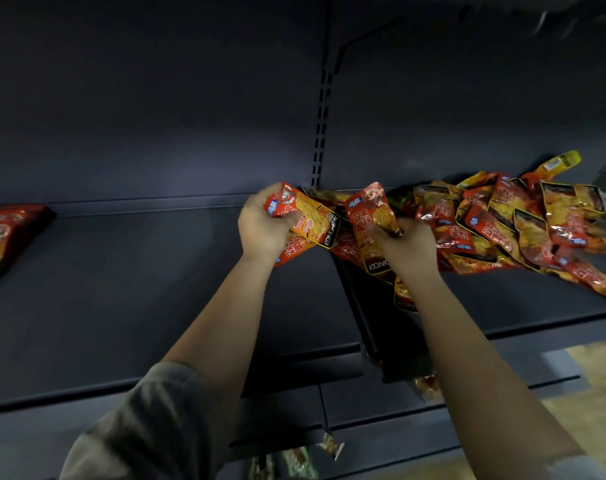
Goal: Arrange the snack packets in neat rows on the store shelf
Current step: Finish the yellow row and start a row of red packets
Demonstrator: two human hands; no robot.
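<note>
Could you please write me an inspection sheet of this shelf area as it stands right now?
Surface: dark metal shelf, bare across the middle stretch.
Job's things: loose heap of red and orange snack packets on the right part of the shelf, overlapping at all angles; a few more packets at the far left edge.
Clutter: stray packets on the lower shelves.
Grippers: left hand grips one packet; right hand pinches another packet at the heap's edge.
Cables: nothing seen.
Surroundings: slotted upright post on the back panel; light floor at lower right.
</note>
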